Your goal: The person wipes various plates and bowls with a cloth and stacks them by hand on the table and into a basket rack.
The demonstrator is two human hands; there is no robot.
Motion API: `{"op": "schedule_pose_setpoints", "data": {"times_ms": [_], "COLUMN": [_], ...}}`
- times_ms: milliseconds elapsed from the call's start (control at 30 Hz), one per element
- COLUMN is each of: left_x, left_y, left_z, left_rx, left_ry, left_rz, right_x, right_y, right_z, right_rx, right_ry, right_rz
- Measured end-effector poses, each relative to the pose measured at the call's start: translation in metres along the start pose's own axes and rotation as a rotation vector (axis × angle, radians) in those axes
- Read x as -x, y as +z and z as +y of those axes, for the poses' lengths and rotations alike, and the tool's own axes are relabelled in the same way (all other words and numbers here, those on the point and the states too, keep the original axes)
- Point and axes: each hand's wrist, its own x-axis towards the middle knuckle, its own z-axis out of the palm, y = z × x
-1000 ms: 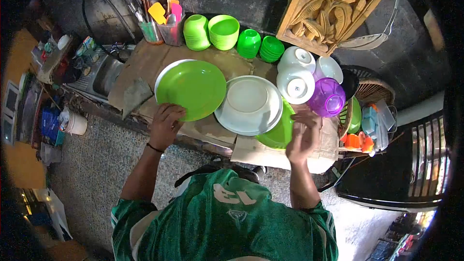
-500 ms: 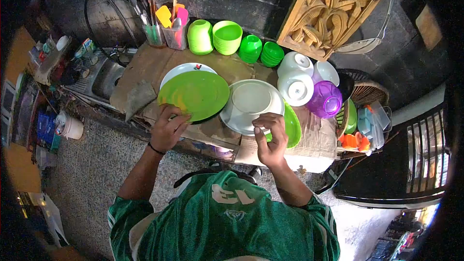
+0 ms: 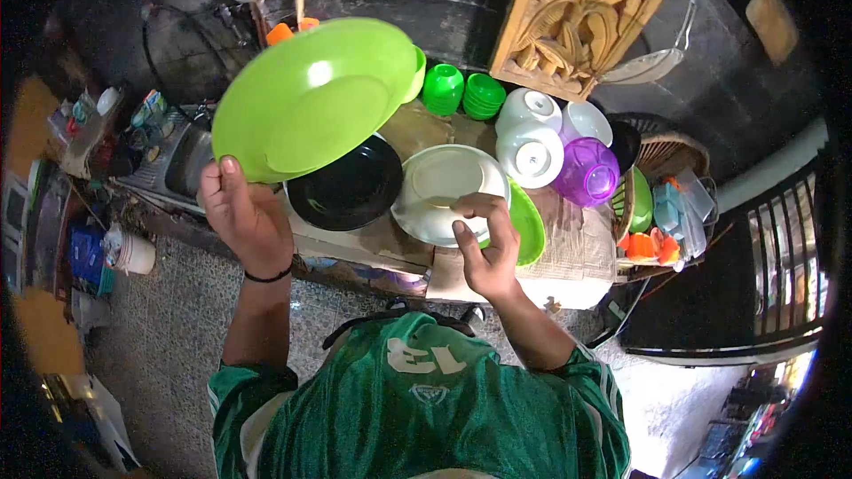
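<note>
My left hand [image 3: 247, 217] grips the near edge of a large light-green oval plate [image 3: 311, 102], raised and tilted above the counter. Below it lies a black plate [image 3: 351, 184]. My right hand [image 3: 486, 244] is over the near right side of the white plates [image 3: 444, 179], thumb and fingers curled with a gap between them; no held thing shows. Whether it touches the plates is unclear. Another green plate [image 3: 525, 226] is partly under the white ones.
Behind stand green bowls [image 3: 484, 96], white bowls [image 3: 531, 156] and a purple bowl [image 3: 586, 171]. A carved wooden panel [image 3: 586, 18] leans on the wall. The sink [image 3: 191, 160] is at left, a wicker basket [image 3: 679, 155] at right.
My left hand has lifted the green plate up and to the left, and the black plate now shows. My right hand has moved left from the green plate's side to the white plates.
</note>
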Motion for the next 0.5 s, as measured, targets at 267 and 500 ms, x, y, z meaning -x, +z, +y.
{"op": "schedule_pose_setpoints", "data": {"times_ms": [267,500], "left_x": [0.061,0.12], "left_y": [0.113,0.19], "left_z": [-0.004,-0.04], "left_rx": [0.484,0.539], "left_ry": [-0.528,-0.645], "left_rz": [-0.24,-0.488], "right_x": [0.003,0.032], "right_y": [-0.038,-0.112], "right_z": [0.01,0.026], "right_rx": [-0.256,-0.323], "right_ry": [0.218,0.404], "right_rz": [0.164,0.563]}}
